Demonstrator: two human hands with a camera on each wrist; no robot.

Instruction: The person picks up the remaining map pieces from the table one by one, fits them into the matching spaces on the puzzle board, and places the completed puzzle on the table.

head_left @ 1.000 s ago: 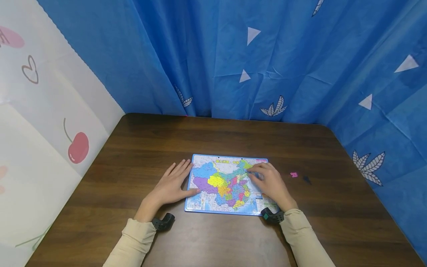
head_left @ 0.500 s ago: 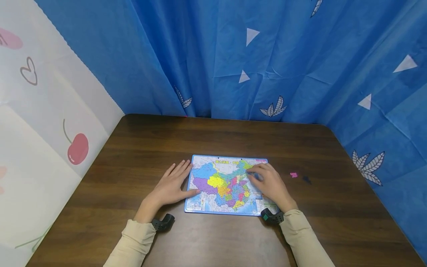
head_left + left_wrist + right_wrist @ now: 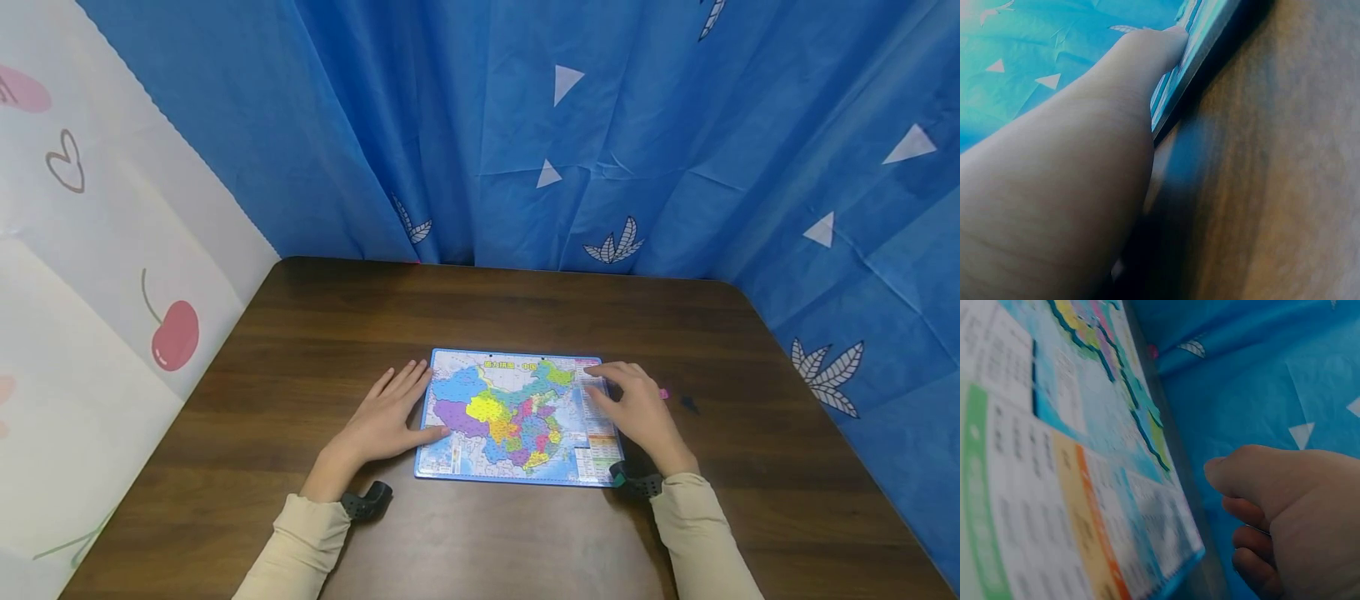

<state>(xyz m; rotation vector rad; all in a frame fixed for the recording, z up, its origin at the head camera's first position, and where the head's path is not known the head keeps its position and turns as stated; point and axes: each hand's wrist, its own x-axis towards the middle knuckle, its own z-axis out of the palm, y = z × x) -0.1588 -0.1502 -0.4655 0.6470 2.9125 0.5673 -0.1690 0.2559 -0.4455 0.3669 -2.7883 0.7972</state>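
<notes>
A map puzzle board [image 3: 468, 458] with coloured regions and a blue border lies flat on the table. My left hand [image 3: 386, 421] rests along its left edge, fingers straight, thumb on the board; in the left wrist view the thumb [image 3: 1169, 47] touches the board's side. My right hand [image 3: 633, 408] hovers over the board's right part with fingers loosely bent and nothing between thumb and fingertips. In the right wrist view the right hand [image 3: 1297, 512] is apart from the board's surface. Right of it lie a pink puzzle piece [image 3: 663, 393], partly hidden by the hand, and a dark piece [image 3: 689, 403].
The brown wooden table [image 3: 337, 317] extends on all sides of the board. A blue curtain [image 3: 465, 125] hangs along the table's back and right. A white patterned cloth [image 3: 112, 250] stands on the left.
My right hand has drawn off the map's upper right and moved to the right, its fingers spreading a little. The left hand and the board have stayed in place.
</notes>
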